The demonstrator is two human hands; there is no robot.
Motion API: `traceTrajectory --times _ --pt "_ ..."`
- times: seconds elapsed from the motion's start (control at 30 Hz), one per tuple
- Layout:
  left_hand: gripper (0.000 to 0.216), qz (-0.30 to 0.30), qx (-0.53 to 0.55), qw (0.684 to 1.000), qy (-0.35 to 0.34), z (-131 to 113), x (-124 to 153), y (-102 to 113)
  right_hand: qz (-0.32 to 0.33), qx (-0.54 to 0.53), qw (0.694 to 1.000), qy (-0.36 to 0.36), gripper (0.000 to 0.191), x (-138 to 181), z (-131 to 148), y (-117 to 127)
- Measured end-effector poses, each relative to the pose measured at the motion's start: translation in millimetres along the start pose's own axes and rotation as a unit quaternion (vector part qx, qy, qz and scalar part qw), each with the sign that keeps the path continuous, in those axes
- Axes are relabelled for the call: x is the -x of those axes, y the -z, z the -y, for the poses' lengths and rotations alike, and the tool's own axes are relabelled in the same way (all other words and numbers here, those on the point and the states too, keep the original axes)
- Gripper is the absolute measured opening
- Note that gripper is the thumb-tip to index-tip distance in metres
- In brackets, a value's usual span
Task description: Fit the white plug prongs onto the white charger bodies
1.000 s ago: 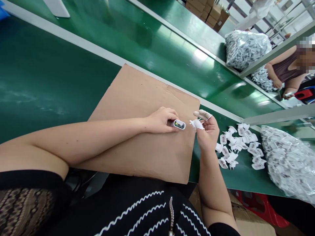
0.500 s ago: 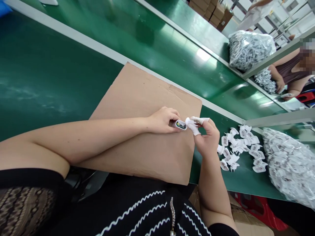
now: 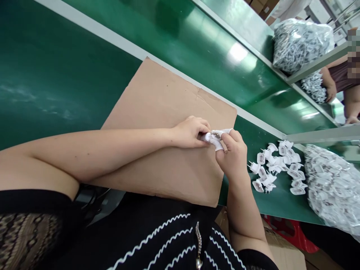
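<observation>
My left hand (image 3: 189, 132) is closed round a small white plastic housing (image 3: 206, 137) above the brown cardboard sheet (image 3: 165, 108). My right hand (image 3: 232, 156), with white finger cots on thumb and forefinger, pinches a white plug cap against the open end of that housing. The two hands touch at the part, and the fingers hide most of it. A loose pile of white plug caps (image 3: 277, 167) lies on the green bench just right of my right hand.
A clear bag full of white parts (image 3: 334, 189) lies at the right edge. Another such bag (image 3: 300, 43) sits on the far bench, where another person's arms (image 3: 336, 84) work. A green conveyor belt (image 3: 197, 45) runs behind the cardboard. A red stool (image 3: 292, 234) stands below.
My right hand has brought the plug cap left onto the housing in my left hand; the housing's open end, showing earlier, is now covered. The view has shifted slightly.
</observation>
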State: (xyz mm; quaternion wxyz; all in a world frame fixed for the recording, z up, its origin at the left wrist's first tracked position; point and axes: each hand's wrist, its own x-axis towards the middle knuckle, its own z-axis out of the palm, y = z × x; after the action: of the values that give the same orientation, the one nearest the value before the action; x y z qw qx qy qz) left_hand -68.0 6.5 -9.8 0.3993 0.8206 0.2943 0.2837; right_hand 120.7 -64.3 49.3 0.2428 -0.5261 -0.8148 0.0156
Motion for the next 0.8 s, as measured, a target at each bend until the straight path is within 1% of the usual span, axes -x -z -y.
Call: traceTrajectory --times 0.1,0.17,0.3,0.37,0.5,0.57,0.7,0.77,0.8 --pt "0.019 -0.005 0.007 1.000 -0.006 0.9 -0.4 -0.5 0.011 0.013 1.000 -0.003 0.018 -2.6 -1.1 0.0" --pt "0.019 -0.012 0.015 1.000 -0.010 1.4 -0.8 -1.0 0.008 0.031 0.999 0.000 0.019 -2.8 -2.8 -1.5" --pt "0.018 -0.017 0.017 1.000 -0.012 1.3 -1.4 -1.5 -0.011 0.071 0.997 0.040 0.021 -1.0 -5.3 -4.0" --pt "0.017 -0.015 0.022 1.000 -0.011 0.4 -1.5 -1.1 -0.013 0.099 0.994 0.048 0.022 -0.6 -5.1 -3.3" --pt "0.020 -0.011 0.039 0.999 0.001 -1.2 -2.1 0.5 -0.001 0.170 0.984 0.050 0.020 -3.0 -3.0 1.9" --pt "0.021 -0.009 0.041 0.999 0.006 -1.0 -2.9 0.9 0.009 0.184 0.982 0.048 0.018 -4.4 -2.6 4.1" --pt "0.020 -0.017 0.024 1.000 -0.005 0.5 -3.2 -1.2 0.007 0.149 0.989 0.018 0.017 -0.8 -3.4 -0.8" --pt "0.018 -0.032 0.017 0.999 -0.018 0.3 -1.0 -3.2 -0.019 0.079 0.996 -0.022 0.015 5.2 -4.6 -8.6" --pt "0.018 -0.040 0.017 0.999 -0.027 -0.2 0.7 -4.3 -0.041 0.023 0.998 -0.047 0.019 8.8 -5.7 -13.3"
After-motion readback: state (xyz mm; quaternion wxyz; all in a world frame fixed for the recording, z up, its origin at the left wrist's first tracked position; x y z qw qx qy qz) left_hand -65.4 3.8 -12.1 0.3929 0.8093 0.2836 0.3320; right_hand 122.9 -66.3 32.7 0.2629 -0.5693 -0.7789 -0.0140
